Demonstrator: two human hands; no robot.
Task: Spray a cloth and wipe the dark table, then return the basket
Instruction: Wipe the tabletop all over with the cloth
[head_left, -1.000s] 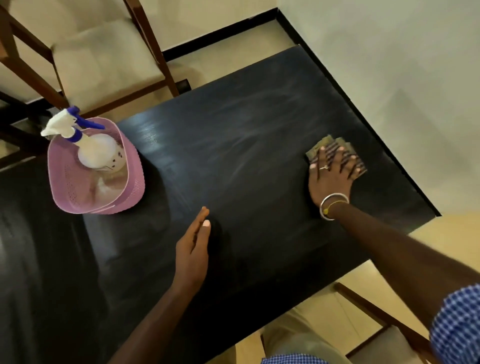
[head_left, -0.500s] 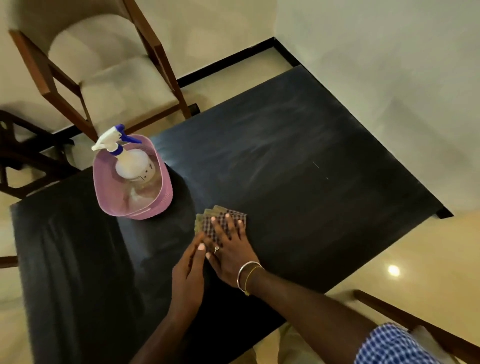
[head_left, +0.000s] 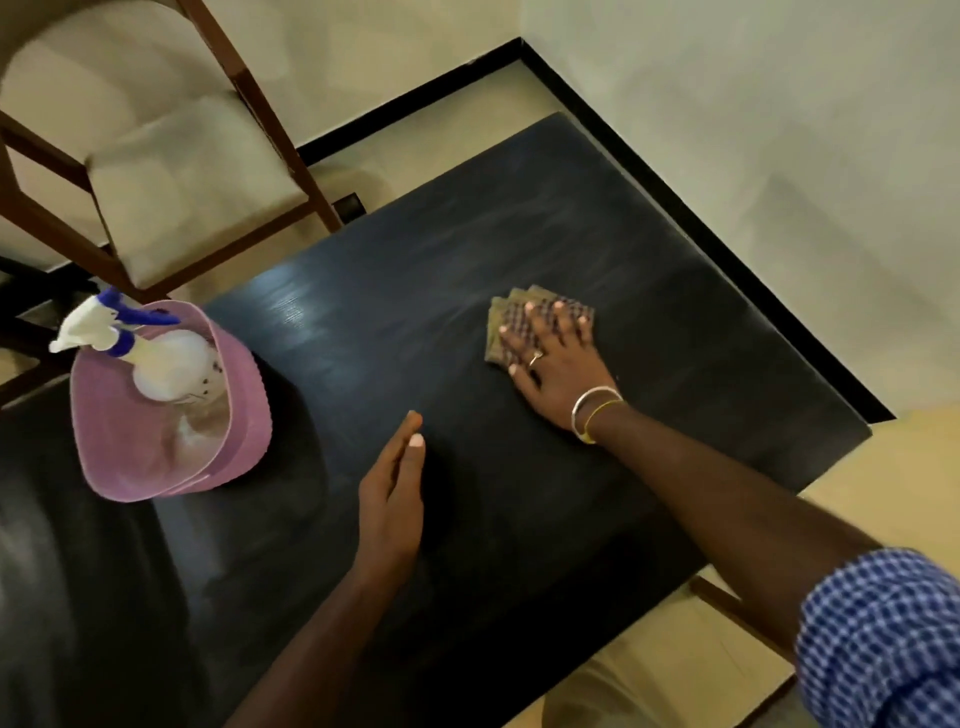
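Observation:
A folded checked cloth (head_left: 519, 306) lies flat on the dark table (head_left: 415, 291), right of its middle. My right hand (head_left: 558, 364) presses on the cloth with straight, spread fingers. My left hand (head_left: 392, 499) rests on its edge on the table nearer to me, fingers straight and together, holding nothing. At the table's left stands a pink basket (head_left: 244, 415). Inside it is a white spray bottle (head_left: 161, 364) with a blue-and-white trigger head.
A wooden chair with a pale cushion (head_left: 182, 171) stands beyond the table's far left corner. White walls with a black skirting (head_left: 649, 171) run close along the table's far and right sides. Another chair's wooden frame (head_left: 727, 608) shows at the near right edge.
My right hand slid the cloth from the near middle, beside my left hand, out to the right and farther away. My left hand and the basket stayed in place.

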